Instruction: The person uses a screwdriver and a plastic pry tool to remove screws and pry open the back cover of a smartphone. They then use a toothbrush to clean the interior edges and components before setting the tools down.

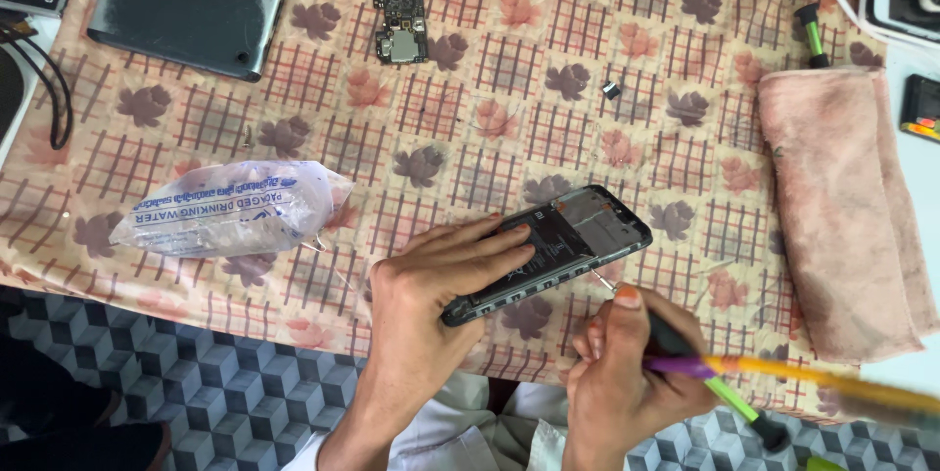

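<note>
My left hand (431, 280) pins the open phone (548, 251) flat near the table's front edge while my right hand (612, 373) pinches a screwdriver (685, 363) at its rim; a slip could gouge it.

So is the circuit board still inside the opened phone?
No, the circuit board lies apart on the cloth, far from the phone.
</note>
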Action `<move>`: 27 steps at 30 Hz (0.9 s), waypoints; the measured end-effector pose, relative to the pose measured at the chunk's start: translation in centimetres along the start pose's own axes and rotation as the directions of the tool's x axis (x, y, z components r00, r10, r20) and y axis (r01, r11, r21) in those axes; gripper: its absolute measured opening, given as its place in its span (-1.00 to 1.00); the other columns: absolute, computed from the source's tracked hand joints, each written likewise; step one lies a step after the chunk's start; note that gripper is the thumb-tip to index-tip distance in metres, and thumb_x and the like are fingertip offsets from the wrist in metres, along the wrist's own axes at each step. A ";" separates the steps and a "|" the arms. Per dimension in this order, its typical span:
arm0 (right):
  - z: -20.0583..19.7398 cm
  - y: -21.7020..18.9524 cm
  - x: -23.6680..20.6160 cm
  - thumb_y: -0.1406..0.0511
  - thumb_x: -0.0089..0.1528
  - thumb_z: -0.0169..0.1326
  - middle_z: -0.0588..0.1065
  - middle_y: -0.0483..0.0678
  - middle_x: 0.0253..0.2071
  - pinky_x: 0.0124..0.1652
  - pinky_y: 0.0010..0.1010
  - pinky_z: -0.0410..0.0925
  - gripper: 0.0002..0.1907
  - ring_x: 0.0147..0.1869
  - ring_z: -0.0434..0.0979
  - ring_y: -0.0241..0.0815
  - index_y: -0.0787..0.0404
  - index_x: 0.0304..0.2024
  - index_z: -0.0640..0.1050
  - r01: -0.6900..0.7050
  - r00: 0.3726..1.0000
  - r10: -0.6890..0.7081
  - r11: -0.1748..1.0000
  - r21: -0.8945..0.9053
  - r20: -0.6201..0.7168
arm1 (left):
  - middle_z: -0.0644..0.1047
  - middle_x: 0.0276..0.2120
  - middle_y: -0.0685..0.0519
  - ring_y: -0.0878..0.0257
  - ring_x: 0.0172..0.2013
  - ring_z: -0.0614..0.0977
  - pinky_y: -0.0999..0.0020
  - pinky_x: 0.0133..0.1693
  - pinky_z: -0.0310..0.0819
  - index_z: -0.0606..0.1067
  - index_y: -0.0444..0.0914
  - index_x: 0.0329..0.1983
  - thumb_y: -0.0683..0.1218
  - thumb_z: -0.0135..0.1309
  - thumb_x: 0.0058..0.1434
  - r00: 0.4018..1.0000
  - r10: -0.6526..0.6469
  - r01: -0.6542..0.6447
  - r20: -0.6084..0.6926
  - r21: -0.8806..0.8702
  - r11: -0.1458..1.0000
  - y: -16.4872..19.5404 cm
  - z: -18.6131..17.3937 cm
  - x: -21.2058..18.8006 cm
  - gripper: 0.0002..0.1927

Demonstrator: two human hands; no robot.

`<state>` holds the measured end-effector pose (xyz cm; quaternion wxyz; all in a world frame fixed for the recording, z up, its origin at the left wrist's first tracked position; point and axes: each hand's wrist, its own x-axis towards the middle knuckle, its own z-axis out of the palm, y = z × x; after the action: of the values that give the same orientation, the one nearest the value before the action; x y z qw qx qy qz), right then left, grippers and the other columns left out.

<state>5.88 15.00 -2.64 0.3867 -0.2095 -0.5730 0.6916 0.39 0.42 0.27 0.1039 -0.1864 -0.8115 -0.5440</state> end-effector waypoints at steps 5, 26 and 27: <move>0.4 -0.3 0.2 0.51 0.31 0.11 0.37 -0.02 -0.55 -0.60 -0.53 0.20 -0.92 -0.59 0.28 -0.38 0.48 -0.25 0.47 -0.012 1.000 0.011 0.999 0.052 0.016 | 0.68 -0.01 -0.02 0.05 0.18 0.67 0.17 0.21 0.50 0.67 -0.21 -0.07 -0.35 0.19 -0.12 1.000 -0.002 0.002 -0.012 0.023 1.000 0.0 0.3 0.1 -0.52; -4.5 -3.3 11.4 0.15 0.35 0.18 0.46 0.10 -0.63 -0.63 -0.43 0.11 -0.58 -0.67 0.31 -0.25 0.46 -0.30 0.53 0.142 0.914 0.266 0.497 -0.856 0.306 | 0.68 -0.02 -0.02 0.02 0.16 0.65 0.18 0.21 0.51 0.67 -0.23 -0.06 -0.40 0.09 -0.23 1.000 -0.023 0.023 -0.018 -0.036 0.999 0.3 0.1 0.3 -0.41; -5.8 -3.0 11.9 0.14 0.36 0.15 0.46 0.03 -0.60 -0.65 -0.47 0.12 -0.61 -0.64 0.33 -0.31 0.40 -0.13 0.53 0.151 0.913 0.228 0.580 -0.800 0.337 | 0.68 -0.02 -0.02 0.03 0.17 0.66 0.19 0.21 0.52 0.66 -0.23 -0.06 -0.40 0.08 -0.22 1.000 -0.018 0.017 -0.021 -0.040 0.999 0.3 0.0 0.4 -0.42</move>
<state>3.72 27.96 0.58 0.1046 -0.2277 -0.8872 0.3875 0.17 0.61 0.68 0.1040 -0.1754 -0.8010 -0.5629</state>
